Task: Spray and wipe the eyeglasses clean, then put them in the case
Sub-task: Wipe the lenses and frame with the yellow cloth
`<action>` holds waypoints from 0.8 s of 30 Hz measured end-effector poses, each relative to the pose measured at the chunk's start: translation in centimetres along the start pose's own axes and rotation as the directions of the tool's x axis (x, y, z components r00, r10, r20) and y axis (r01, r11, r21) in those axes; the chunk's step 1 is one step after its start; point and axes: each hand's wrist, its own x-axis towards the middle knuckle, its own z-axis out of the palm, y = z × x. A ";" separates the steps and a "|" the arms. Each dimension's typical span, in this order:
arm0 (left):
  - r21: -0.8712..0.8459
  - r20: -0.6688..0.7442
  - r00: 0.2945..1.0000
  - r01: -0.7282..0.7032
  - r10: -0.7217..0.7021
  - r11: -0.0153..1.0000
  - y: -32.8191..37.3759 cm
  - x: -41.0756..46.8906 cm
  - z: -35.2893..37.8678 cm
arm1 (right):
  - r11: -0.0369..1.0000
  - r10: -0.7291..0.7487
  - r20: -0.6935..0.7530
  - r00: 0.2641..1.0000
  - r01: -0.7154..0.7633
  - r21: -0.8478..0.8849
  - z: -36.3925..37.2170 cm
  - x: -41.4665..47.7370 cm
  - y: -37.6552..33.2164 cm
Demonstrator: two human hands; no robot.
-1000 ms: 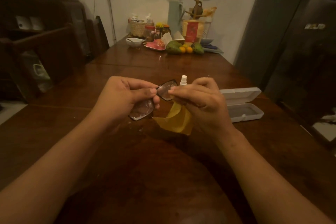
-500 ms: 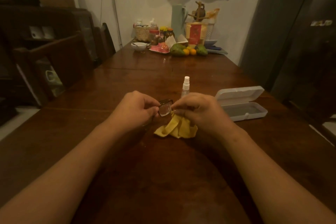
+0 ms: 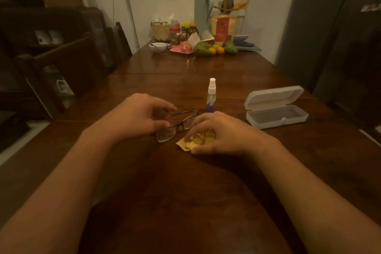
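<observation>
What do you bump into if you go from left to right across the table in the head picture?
Left hand → eyeglasses → spray bottle → open case.

No legible text. Red label on yellow packet (image 3: 223,27), far behind spray bottle (image 3: 211,97): print blurred, too small. Bottle's purple label: no readable characters. Pale badge (image 3: 372,8), far right of bottle: unreadable.
</observation>
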 end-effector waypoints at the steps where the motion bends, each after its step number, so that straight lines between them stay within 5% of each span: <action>1: 0.048 0.054 0.998 0.006 -0.009 0.999 -0.4 -0.2 -0.4 | 1.000 -0.002 0.016 1.000 0.002 0.000 0.0 0.0 -0.1; 5: 0.241 0.165 0.986 -0.024 -0.017 0.970 -1.4 -0.4 -1.1 | 0.999 -0.013 0.023 1.000 0.012 0.037 0.1 0.0 -0.2; 9: 0.181 0.214 0.977 -0.025 -0.014 0.983 -1.5 -0.5 -1.0 | 0.999 -0.044 0.030 0.999 0.044 0.007 0.2 0.1 -0.5; 17: 0.163 0.089 0.996 -0.038 0.024 0.986 -0.2 -0.3 -0.6 | 0.997 -0.040 -0.074 0.996 0.044 0.056 0.3 -0.2 -1.0; 24: 0.261 -0.052 0.999 0.001 0.013 0.965 0.8 -0.6 -1.0 | 0.953 0.061 -0.234 0.970 0.013 0.302 -0.1 -0.3 -0.7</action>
